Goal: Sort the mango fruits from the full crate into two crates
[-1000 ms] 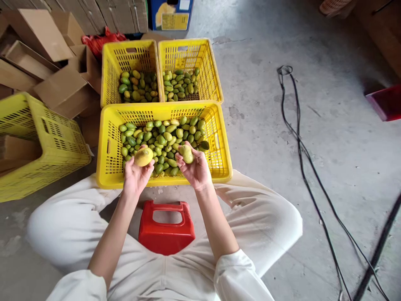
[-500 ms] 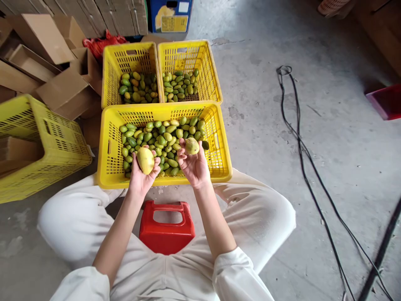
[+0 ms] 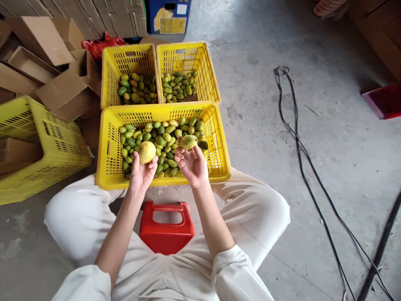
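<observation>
My left hand (image 3: 141, 172) is closed around a pale yellow mango (image 3: 147, 152), palm turned up. In my right hand (image 3: 193, 166), a greener mango with dark specks (image 3: 188, 142) rests between the fingertips, lying sideways. Both hands are over the front part of a wide yellow crate (image 3: 163, 180). Inside that crate lie many small green and yellow mangoes (image 3: 171, 163), partly hidden behind my hands and the fruit I hold.
Behind stand two more yellow crates with mangoes, one at back left (image 3: 129, 49) and one at back right (image 3: 184, 62). Another yellow crate (image 3: 62, 142) holds cardboard at left, near stacked cardboard boxes (image 3: 62, 94). A red stool (image 3: 166, 234) is between my legs. Black cables (image 3: 300, 144) cross the floor.
Both mangoes have been turned in my fingers: the left one now shows a rounder end, the right one lies more lengthwise and slightly higher. The camera view has shifted a little.
</observation>
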A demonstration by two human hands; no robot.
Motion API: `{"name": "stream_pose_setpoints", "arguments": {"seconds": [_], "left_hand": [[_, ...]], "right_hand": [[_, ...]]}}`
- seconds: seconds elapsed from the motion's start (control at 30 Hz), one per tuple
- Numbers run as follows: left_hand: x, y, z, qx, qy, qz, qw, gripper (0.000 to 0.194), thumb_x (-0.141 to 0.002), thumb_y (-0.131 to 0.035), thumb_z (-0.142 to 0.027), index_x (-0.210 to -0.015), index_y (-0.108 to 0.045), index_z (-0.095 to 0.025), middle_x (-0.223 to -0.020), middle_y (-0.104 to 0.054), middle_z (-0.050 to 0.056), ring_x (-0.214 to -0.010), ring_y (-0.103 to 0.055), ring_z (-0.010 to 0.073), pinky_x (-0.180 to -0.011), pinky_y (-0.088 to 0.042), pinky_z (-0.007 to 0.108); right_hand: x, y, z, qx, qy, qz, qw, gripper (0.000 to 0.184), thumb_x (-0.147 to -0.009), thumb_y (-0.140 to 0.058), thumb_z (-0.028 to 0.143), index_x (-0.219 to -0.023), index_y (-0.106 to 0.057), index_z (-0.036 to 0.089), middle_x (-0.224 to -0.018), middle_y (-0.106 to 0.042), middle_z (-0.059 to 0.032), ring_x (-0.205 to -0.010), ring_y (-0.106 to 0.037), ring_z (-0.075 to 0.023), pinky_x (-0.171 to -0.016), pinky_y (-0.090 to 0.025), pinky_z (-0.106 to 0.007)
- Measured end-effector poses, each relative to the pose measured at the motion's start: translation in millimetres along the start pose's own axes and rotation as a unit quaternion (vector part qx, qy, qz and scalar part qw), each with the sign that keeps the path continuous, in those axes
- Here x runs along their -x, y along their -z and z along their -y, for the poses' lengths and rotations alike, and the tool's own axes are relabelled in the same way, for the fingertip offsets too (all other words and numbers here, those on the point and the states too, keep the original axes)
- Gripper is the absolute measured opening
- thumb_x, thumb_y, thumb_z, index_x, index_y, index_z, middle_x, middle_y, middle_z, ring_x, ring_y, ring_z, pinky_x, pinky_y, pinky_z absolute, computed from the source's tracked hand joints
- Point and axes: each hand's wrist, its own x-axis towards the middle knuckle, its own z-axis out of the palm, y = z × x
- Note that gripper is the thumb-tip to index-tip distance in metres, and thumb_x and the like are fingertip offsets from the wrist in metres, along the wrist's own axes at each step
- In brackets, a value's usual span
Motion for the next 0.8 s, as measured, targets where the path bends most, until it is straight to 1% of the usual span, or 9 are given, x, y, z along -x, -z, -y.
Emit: {"name": "stream_pose_setpoints", "arguments": {"seconds": [0.07, 0.13, 0.2, 0.27, 0.37, 0.5, 0.63, 0.73, 0.8], "left_hand": [[-5, 4.6, 2, -0.019, -0.013, 0.004, 1.000, 0.025, -0.118, -0.063, -0.042, -0.116, -0.075, -0.020, -0.095, -0.073, 0.007, -0.067, -0.055, 0.0114, -0.048, -0.043, 0.017], [-7, 8.9, 4, -0.030, -0.019, 0.007, 0.999, 0.020, -0.115, -0.070, -0.040, -0.111, -0.077, -0.022, -0.104, -0.078, 0.008, -0.073, -0.061, 0.0122, -0.054, -0.046, 0.019], [-7, 11.5, 7, -0.031, -0.018, 0.016, 0.999, 0.022, -0.116, -0.066, -0.039, -0.107, -0.077, -0.023, -0.109, -0.079, 0.007, -0.078, -0.064, 0.0130, -0.060, -0.049, 0.021], [-5, 11.9, 8, -0.033, -0.005, 0.033, 0.999, 0.026, -0.117, -0.061, -0.041, -0.106, -0.078, -0.024, -0.102, -0.077, 0.005, -0.076, -0.062, 0.0130, -0.065, -0.053, 0.022], [2, 8.9, 9, -0.036, 0.033, 0.037, 0.998, 0.032, -0.118, -0.055, -0.044, -0.108, -0.078, -0.023, -0.090, -0.071, 0.003, -0.073, -0.060, 0.0140, -0.069, -0.057, 0.024], [11, 5.2, 7, -0.024, 0.074, 0.005, 0.997, 0.040, -0.119, -0.043, -0.038, -0.115, -0.078, -0.019, -0.089, -0.071, 0.006, -0.076, -0.065, 0.0168, -0.061, -0.054, 0.023], [11, 8.4, 6, -0.038, 0.059, -0.009, 0.997, 0.031, -0.112, -0.049, -0.026, -0.117, -0.079, -0.020, -0.094, -0.077, 0.007, -0.080, -0.070, 0.0203, -0.063, -0.056, 0.026], [10, 10.5, 8, -0.056, 0.053, -0.001, 0.997, 0.022, -0.108, -0.061, -0.028, -0.118, -0.079, -0.020, -0.095, -0.079, 0.008, -0.082, -0.072, 0.0209, -0.064, -0.057, 0.026], [10, 9.5, 9, -0.059, 0.051, -0.003, 0.997, 0.020, -0.109, -0.065, -0.029, -0.119, -0.079, -0.020, -0.094, -0.079, 0.008, -0.082, -0.074, 0.0204, -0.065, -0.058, 0.025]], "right_hand": [[-2, 2, -1, 0.002, 0.002, 0.006, 1.000, 0.018, -0.113, -0.065, 0.030, -0.119, -0.082, 0.033, -0.122, -0.084, -0.0037, -0.083, -0.066, -0.0161, -0.067, -0.062, -0.026], [-4, 4, -2, 0.000, 0.004, 0.010, 1.000, 0.017, -0.111, -0.064, 0.027, -0.108, -0.080, 0.031, -0.121, -0.083, -0.0034, -0.086, -0.067, -0.0158, -0.069, -0.062, -0.027], [-6, 8, -4, 0.006, 0.011, 0.016, 1.000, 0.012, -0.108, -0.069, 0.026, -0.103, -0.079, 0.030, -0.117, -0.082, -0.0019, -0.088, -0.069, -0.0149, -0.071, -0.063, -0.026], [-7, 12, -6, 0.028, 0.026, 0.028, 0.999, 0.008, -0.104, -0.077, 0.029, -0.110, -0.080, 0.033, -0.115, -0.081, 0.0007, -0.091, -0.072, -0.0138, -0.076, -0.065, -0.025], [-8, 15, -9, 0.075, 0.037, 0.034, 0.996, 0.023, -0.099, -0.089, 0.039, -0.119, -0.079, 0.034, -0.118, -0.081, 0.0023, -0.094, -0.074, -0.0134, -0.082, -0.067, -0.025], [-6, 13, -7, 0.090, 0.017, 0.003, 0.996, 0.026, -0.106, -0.082, 0.052, -0.109, -0.079, 0.027, -0.121, -0.084, -0.0035, -0.088, -0.070, -0.0150, -0.072, -0.064, -0.024], [-3, 6, -4, 0.067, 0.004, -0.009, 0.998, 0.023, -0.114, -0.066, 0.043, -0.107, -0.081, 0.027, -0.117, -0.085, -0.0032, -0.079, -0.066, -0.0150, -0.065, -0.062, -0.024], [-1, 2, 0, 0.051, 0.012, -0.020, 0.998, 0.016, -0.110, -0.067, 0.029, -0.112, -0.083, 0.031, -0.112, -0.084, 0.0000, -0.082, -0.069, -0.0155, -0.071, -0.064, -0.024], [1, 0, 3, 0.044, 0.015, -0.023, 0.999, 0.021, -0.106, -0.069, 0.023, -0.118, -0.084, 0.033, -0.111, -0.083, 0.0021, -0.083, -0.070, -0.0150, -0.074, -0.064, -0.024]]}}
